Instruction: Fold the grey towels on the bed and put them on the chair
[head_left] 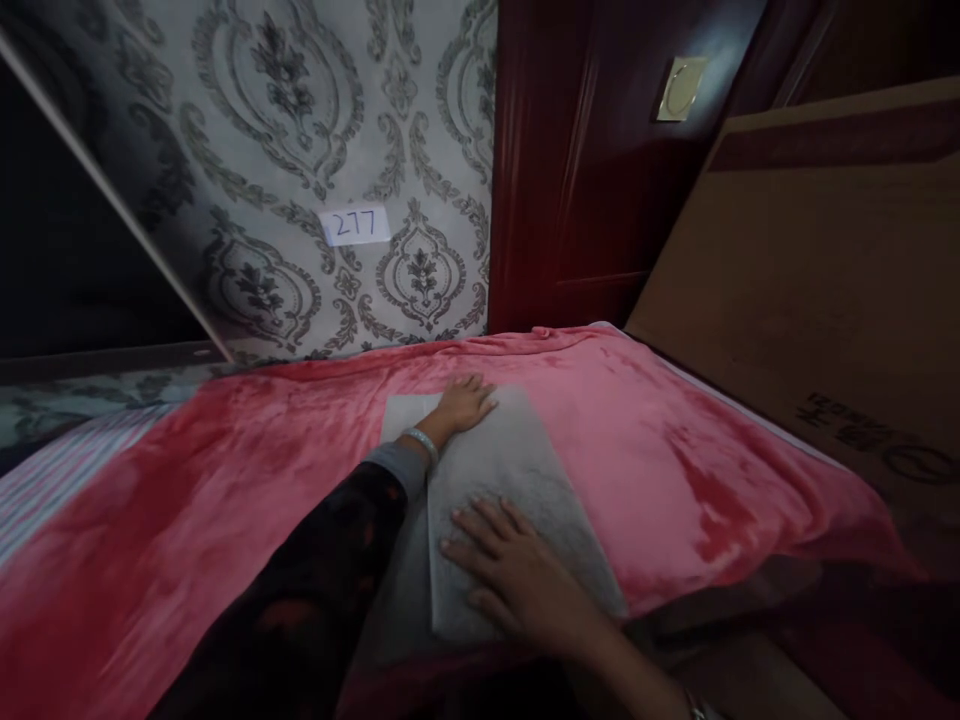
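Observation:
A folded grey cloth (pixel 517 450) lies flat on a pink-red plush blanket (pixel 600 430); its exact kind I cannot make out. One layer is folded over the other, with an edge running lengthwise on the left. My left hand (pixel 466 402) rests palm down near the cloth's far end, fingers stretched out. Closer to me, my right hand (pixel 517 570) lies flat on the folded layer with its fingers spread. Neither hand grips anything. A bracelet (pixel 422 443) circles my left wrist, beside a grey cuff and a dark sleeve.
Behind the blanket stands a patterned wallpapered wall (pixel 292 110) with a paper label (pixel 355 225) reading 277. A dark red door panel (pixel 570 150) adjoins it. A large cardboard box (pixel 817 290) leans at right. Striped bedding (pixel 82 460) shows at left, below a dark screen-like panel (pixel 67 230).

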